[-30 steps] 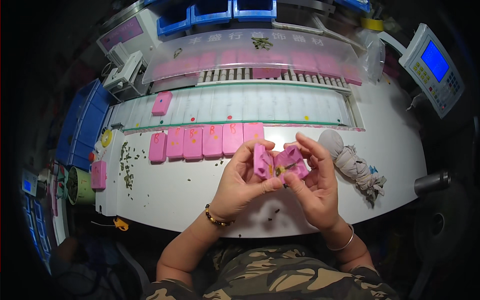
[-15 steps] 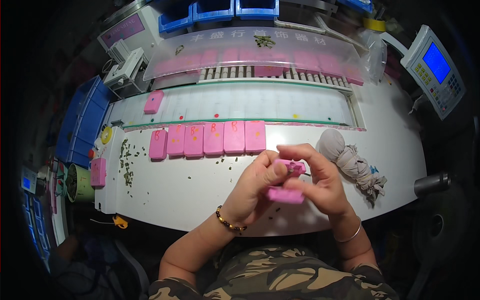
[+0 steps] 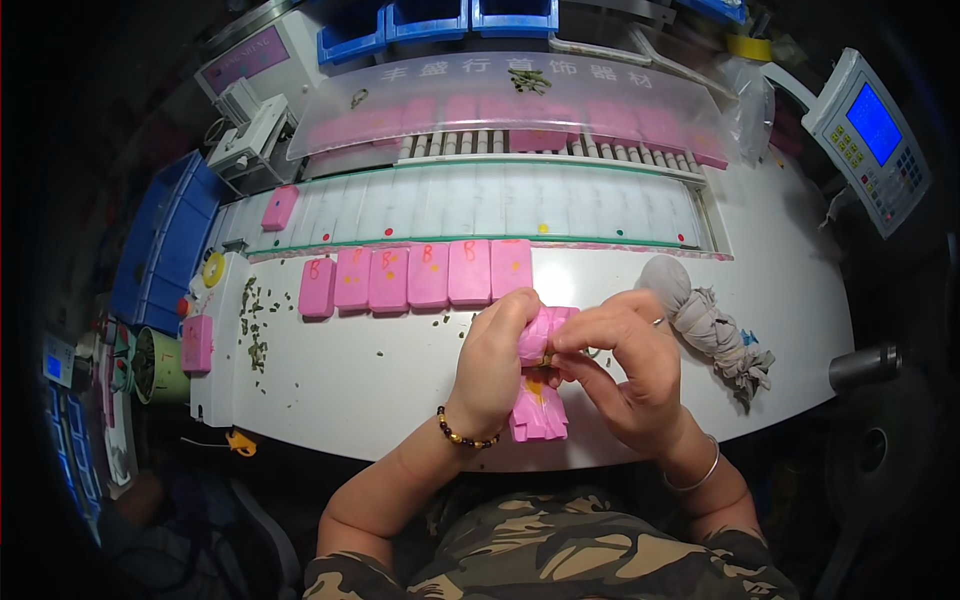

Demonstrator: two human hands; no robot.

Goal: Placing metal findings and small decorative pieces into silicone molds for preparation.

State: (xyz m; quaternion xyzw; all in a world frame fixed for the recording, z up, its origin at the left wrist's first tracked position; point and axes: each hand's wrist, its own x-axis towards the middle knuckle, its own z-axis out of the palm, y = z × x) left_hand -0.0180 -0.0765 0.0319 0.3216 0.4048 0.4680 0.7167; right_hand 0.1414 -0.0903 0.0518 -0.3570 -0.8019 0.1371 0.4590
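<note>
My left hand is closed around a pink rubber mould, which is bent open over the front of the white table. Its split faces show a yellowish patch in the middle. My right hand pinches thumb and forefinger together at the mould's gap; what sits between the fingertips is too small and covered to make out. Beyond my hands, several pink blocks with red marks and yellow dots stand side by side in a row.
Behind the row runs a glass-edged conveyor belt carrying one pink block. Green crumbs litter the table's left side. At right lie a grey cloth bundle and a keypad panel. A clear cover holds green pieces.
The mould has been turned and spread further open in my left hand. My right fingers have gone from holding its side to pinching at its gap. The belt and its block moved left.
</note>
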